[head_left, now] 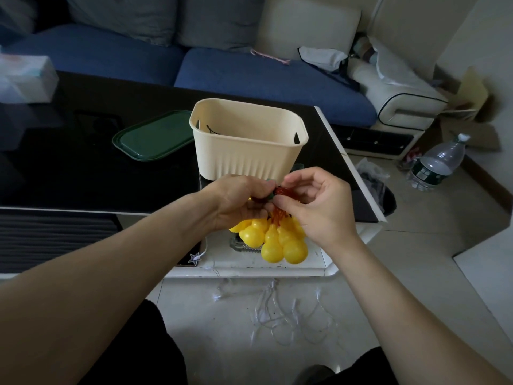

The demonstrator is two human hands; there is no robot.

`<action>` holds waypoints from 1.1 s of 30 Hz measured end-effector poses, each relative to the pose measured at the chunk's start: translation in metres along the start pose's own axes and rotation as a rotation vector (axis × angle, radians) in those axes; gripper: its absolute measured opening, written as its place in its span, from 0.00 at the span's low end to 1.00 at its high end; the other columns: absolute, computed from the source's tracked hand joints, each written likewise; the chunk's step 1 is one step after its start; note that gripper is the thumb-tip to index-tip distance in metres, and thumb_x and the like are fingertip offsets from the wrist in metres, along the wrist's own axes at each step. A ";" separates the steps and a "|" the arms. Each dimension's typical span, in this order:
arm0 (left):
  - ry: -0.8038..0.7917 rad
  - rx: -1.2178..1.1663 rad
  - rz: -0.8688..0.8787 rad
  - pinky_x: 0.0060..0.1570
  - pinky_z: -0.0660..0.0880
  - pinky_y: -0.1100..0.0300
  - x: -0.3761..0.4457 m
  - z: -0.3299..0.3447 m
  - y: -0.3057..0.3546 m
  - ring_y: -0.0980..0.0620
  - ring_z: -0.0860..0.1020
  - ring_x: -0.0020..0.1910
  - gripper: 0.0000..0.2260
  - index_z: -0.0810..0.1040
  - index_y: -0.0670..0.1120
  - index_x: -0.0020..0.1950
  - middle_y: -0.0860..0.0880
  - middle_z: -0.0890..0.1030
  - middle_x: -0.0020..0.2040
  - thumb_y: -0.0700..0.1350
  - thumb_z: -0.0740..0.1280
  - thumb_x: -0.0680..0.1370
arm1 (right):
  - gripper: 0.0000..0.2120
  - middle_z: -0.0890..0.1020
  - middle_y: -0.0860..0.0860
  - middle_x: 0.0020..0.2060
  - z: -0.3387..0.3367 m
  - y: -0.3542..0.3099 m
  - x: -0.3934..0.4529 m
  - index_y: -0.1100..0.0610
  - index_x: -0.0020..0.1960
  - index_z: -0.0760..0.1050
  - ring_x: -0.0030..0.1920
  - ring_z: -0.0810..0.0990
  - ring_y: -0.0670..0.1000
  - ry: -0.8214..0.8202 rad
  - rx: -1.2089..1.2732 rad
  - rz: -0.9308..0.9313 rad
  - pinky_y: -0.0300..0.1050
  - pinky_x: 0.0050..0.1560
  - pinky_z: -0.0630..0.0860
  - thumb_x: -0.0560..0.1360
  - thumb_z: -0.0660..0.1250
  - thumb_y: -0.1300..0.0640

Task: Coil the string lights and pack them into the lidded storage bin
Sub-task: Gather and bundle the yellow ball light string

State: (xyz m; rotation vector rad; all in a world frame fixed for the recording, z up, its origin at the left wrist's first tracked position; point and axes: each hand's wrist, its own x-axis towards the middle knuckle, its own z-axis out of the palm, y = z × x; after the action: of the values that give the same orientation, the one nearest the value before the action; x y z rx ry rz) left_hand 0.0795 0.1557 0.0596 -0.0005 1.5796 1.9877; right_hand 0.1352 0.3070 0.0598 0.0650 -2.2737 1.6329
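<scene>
A bunch of yellow gourd-shaped string lights on a red-orange cord hangs below my hands, just in front of the table edge. My left hand grips the gathered cord at the top of the bunch. My right hand pinches the red cord beside it, fingers curled. Right behind my hands the cream storage bin stands open on the black table. Its dark green lid lies flat to the bin's left. A second clear-wired string of lights lies tangled on the floor, with a star light at the table edge.
The black glass table spans the left and middle. Behind it is a blue sofa. A tissue pack sits at the table's far left. A water bottle stands on the tiled floor at right, near a dark bag.
</scene>
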 end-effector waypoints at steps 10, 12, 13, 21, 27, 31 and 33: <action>0.076 0.277 0.223 0.33 0.75 0.61 0.001 0.002 -0.002 0.53 0.74 0.27 0.09 0.80 0.40 0.43 0.45 0.78 0.32 0.43 0.67 0.80 | 0.14 0.85 0.50 0.36 0.002 -0.001 0.002 0.54 0.41 0.78 0.37 0.85 0.46 0.092 -0.044 -0.020 0.37 0.39 0.79 0.65 0.80 0.68; 0.046 0.409 0.257 0.31 0.75 0.63 0.000 0.000 -0.003 0.54 0.74 0.26 0.13 0.80 0.39 0.42 0.48 0.78 0.30 0.47 0.66 0.81 | 0.14 0.84 0.50 0.36 0.002 0.000 0.002 0.53 0.40 0.78 0.37 0.85 0.47 0.085 -0.047 -0.029 0.38 0.40 0.80 0.67 0.79 0.68; 0.040 0.478 0.271 0.31 0.75 0.63 -0.001 -0.001 -0.003 0.55 0.74 0.26 0.15 0.80 0.39 0.41 0.49 0.78 0.29 0.49 0.65 0.81 | 0.14 0.84 0.51 0.36 0.002 0.001 0.002 0.53 0.40 0.79 0.37 0.85 0.48 0.077 -0.045 -0.029 0.39 0.40 0.81 0.67 0.79 0.68; 0.020 0.836 0.313 0.21 0.62 0.70 -0.006 -0.002 0.001 0.58 0.64 0.18 0.24 0.71 0.42 0.32 0.52 0.70 0.20 0.53 0.57 0.84 | 0.13 0.85 0.47 0.35 -0.001 0.009 0.008 0.52 0.40 0.80 0.37 0.84 0.45 -0.019 -0.013 -0.029 0.37 0.41 0.79 0.68 0.79 0.67; -0.029 0.732 0.222 0.28 0.63 0.61 0.000 -0.012 -0.010 0.48 0.67 0.26 0.25 0.71 0.42 0.33 0.44 0.71 0.26 0.59 0.57 0.82 | 0.10 0.84 0.54 0.46 -0.007 0.016 0.009 0.53 0.45 0.82 0.48 0.85 0.49 -0.235 0.001 -0.076 0.43 0.53 0.80 0.70 0.77 0.67; -0.017 0.567 0.153 0.27 0.65 0.62 0.001 -0.009 -0.012 0.52 0.67 0.23 0.22 0.72 0.42 0.35 0.48 0.71 0.25 0.55 0.59 0.83 | 0.12 0.84 0.57 0.51 -0.012 0.019 0.010 0.55 0.48 0.84 0.55 0.85 0.55 -0.302 0.060 -0.052 0.51 0.60 0.80 0.68 0.73 0.66; -0.013 0.524 0.134 0.25 0.66 0.63 0.002 -0.005 -0.012 0.53 0.66 0.22 0.22 0.72 0.42 0.35 0.49 0.71 0.24 0.54 0.59 0.83 | 0.12 0.86 0.54 0.50 -0.014 0.018 0.010 0.54 0.48 0.84 0.53 0.85 0.53 -0.306 0.029 -0.036 0.51 0.59 0.81 0.68 0.76 0.67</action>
State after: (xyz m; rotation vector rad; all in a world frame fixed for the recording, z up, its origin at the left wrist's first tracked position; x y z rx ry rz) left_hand 0.0819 0.1532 0.0463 0.3305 2.0909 1.6050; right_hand 0.1253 0.3275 0.0501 0.3852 -2.4508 1.7384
